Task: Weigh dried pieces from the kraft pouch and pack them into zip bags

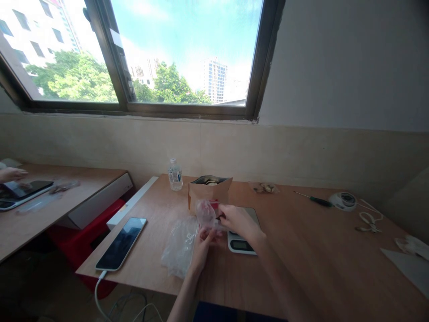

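Both hands pinch small plastic bag point(205, 213) above scale point(241, 243) edge.

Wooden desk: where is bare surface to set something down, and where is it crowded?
Free: the wide stretch of desk between scale and screwdriver, plus the near right edge. Crowded: around both hands, left hand, right hand, with plastic bags, paper bag, phone.

Phone point(121, 243): lay at the counter's point(335, 250) left edge, cable attached.
Water bottle point(174, 175): stood near the back-left corner.
Screwdriver point(314, 199): lay toward the back right.
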`<state>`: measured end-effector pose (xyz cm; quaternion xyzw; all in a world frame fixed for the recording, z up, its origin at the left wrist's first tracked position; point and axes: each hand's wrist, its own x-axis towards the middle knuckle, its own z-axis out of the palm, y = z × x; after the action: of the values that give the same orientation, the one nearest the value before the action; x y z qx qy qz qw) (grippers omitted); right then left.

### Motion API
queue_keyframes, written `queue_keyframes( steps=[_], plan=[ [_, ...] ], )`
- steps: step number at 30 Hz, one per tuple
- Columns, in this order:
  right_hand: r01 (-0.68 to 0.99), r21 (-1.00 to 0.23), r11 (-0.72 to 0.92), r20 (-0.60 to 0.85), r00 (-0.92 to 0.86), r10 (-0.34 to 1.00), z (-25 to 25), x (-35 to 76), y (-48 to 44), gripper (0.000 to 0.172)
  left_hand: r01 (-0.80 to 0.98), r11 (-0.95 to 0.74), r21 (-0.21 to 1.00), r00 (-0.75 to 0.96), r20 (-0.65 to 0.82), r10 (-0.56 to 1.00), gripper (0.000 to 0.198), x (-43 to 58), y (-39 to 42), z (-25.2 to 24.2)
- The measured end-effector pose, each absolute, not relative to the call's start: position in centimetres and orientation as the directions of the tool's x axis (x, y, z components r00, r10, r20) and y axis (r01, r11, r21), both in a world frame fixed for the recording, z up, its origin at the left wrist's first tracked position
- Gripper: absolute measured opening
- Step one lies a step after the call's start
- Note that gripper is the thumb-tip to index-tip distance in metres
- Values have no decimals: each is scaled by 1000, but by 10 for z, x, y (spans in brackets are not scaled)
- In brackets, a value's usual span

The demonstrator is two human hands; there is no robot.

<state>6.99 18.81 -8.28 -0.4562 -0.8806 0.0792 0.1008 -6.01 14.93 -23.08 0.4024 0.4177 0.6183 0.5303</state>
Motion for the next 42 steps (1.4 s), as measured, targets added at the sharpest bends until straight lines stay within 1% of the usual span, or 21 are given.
queue_keyframes(
  steps=[2,4,6,9,12,15,18,20,22,25,27,30,32,33,34,36,37,38,41,42],
  plan=[
    [759,-331,561,159,-542,825,-78,75,189,12,-328,-71,942,-95,41,995,27,-60,151,-233],
    [681,-442,584,284,-511,811,-69,79,193,11,-332,-66,941,-91,38,995,28,-60,152,-234],
    [590,-507,628,431,-457,778,-59,82,201,11,-325,-65,944,-88,39,995,28,-60,153,-234],
    [536,-493,686,608,-352,712,-45,79,223,11,-306,-70,950,-73,49,996,27,-60,153,-233],
    [569,-419,708,689,-309,656,-40,73,247,12,-298,-79,951,-58,64,996,27,-60,153,-232],
    [577,-364,731,648,-407,644,-44,69,263,14,-291,-80,953,-56,66,996,29,-60,153,-232],
    [524,-386,759,611,-471,636,-51,70,265,21,-297,-74,952,-54,61,997,29,-60,154,-233],
    [499,-406,766,621,-464,632,-54,71,263,26,-299,-70,952,-49,58,997,29,-60,154,-233],
    [503,-403,764,624,-460,632,-56,72,260,26,-293,-72,954,-44,61,997,29,-60,154,-232],
    [572,-357,738,617,-449,646,-56,73,254,23,-293,-74,953,-42,65,997,29,-59,153,-231],
    [598,-351,721,638,-410,651,-57,74,247,22,-295,-69,953,-42,59,997,29,-59,153,-230],
    [537,-422,731,681,-344,646,-64,77,227,24,-286,-61,956,-33,54,998,30,-57,150,-224],
    [479,-492,727,664,-334,669,-74,80,210,24,-270,-75,960,-26,71,997,29,-56,147,-219],
    [465,-531,709,635,-335,695,-80,82,202,27,-258,-87,962,-21,84,996,28,-55,146,-217],
    [461,-570,680,595,-338,729,-88,83,195,35,-243,-97,965,-15,97,995,28,-54,145,-215],
    [472,-653,592,497,-322,806,-102,87,186,59,-207,-115,972,0,118,993,27,-52,142,-213],
    [469,-697,543,454,-299,840,-108,88,184,65,-185,-123,975,11,127,992,27,-50,141,-212],
    [452,-741,496,415,-272,868,-113,90,184,64,-159,-132,978,25,138,990,27,-48,141,-212],
    [351,-856,380,339,-173,925,-120,99,191,38,-62,-164,984,80,169,982,28,-43,137,-210],
    [310,-882,356,330,-134,934,-119,102,194,35,-33,-169,985,100,171,980,27,-41,135,-209]
  ],
)
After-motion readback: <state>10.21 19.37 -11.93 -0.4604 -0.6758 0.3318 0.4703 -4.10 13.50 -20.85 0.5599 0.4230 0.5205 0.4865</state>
